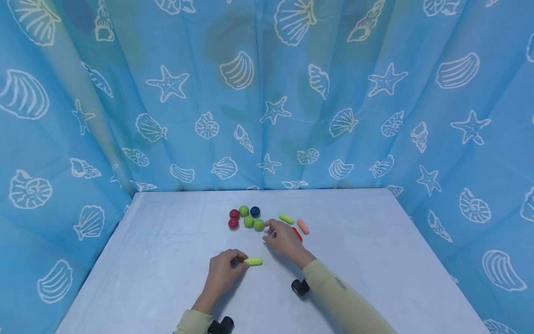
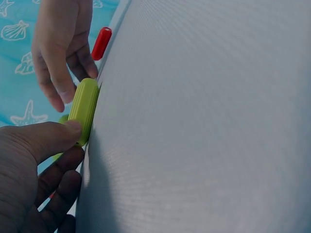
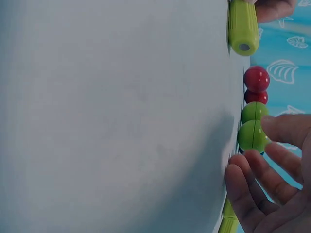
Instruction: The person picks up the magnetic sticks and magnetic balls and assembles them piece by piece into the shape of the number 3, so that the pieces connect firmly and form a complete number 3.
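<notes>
My left hand point(image 1: 224, 270) pinches one end of a short, ribbed yellow-green stick point(image 1: 253, 261) between thumb and forefinger, low over the white table. In the left wrist view the thumb presses on the lower end of this stick point(image 2: 84, 109). Farther forward and to the right, my right hand point(image 1: 284, 238) holds nothing, its fingers spread and loosely bent. Its fingertips are right beside the nearest green ball point(image 1: 258, 225). In the right wrist view the thumb overlaps the edge of that green ball point(image 3: 252, 136). A red stick point(image 1: 297, 234) is partly hidden behind the right hand.
Left of the right hand, two more green balls point(image 1: 244, 211), two red balls point(image 1: 233, 223) and a dark blue ball point(image 1: 255, 212) sit clustered. Beyond the hand lie another yellow-green stick point(image 1: 286, 218) and an orange stick point(image 1: 303, 227). A shell-patterned blue curtain point(image 1: 258, 116) hangs behind the table point(image 1: 167, 241).
</notes>
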Demonstrator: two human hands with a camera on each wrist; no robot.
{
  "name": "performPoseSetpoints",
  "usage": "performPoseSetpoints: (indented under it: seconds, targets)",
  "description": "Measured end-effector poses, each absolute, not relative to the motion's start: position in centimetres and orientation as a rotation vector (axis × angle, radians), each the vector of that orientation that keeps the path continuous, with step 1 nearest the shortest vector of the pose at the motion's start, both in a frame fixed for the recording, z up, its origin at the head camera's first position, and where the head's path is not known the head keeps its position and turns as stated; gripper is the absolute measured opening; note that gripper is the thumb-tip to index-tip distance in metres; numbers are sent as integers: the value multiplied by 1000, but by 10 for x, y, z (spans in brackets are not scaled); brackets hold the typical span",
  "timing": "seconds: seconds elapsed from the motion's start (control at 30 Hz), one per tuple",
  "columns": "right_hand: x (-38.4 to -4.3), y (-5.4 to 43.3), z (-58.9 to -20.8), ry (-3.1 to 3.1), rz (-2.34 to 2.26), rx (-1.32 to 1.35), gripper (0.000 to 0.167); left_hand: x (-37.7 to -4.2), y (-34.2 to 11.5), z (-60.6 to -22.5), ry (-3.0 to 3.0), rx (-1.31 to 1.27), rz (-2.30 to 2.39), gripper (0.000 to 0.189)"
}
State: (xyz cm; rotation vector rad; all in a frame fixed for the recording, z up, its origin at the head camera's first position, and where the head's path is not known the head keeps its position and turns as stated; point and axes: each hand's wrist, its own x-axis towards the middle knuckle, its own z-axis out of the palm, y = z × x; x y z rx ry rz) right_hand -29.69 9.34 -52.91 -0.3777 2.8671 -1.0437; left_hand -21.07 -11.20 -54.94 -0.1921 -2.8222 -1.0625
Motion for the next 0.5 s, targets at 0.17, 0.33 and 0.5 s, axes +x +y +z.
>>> performPoseSetpoints:
  seconds: [0.17, 0.33, 0.5]
  targets:
    - [-304, 88, -529, 2911, -1087, -320, 43, -211, -111, -550, -2825, -184, -1059, 16]
    - [-310, 82, -529, 2936, -1061, -299, 47, -211, -112, -551, -2811, -191, -1064, 16]
    - [-314, 76, -527, 2935, -1053, -278, 46, -211, -113, -550, -2820, -183, -1103, 15]
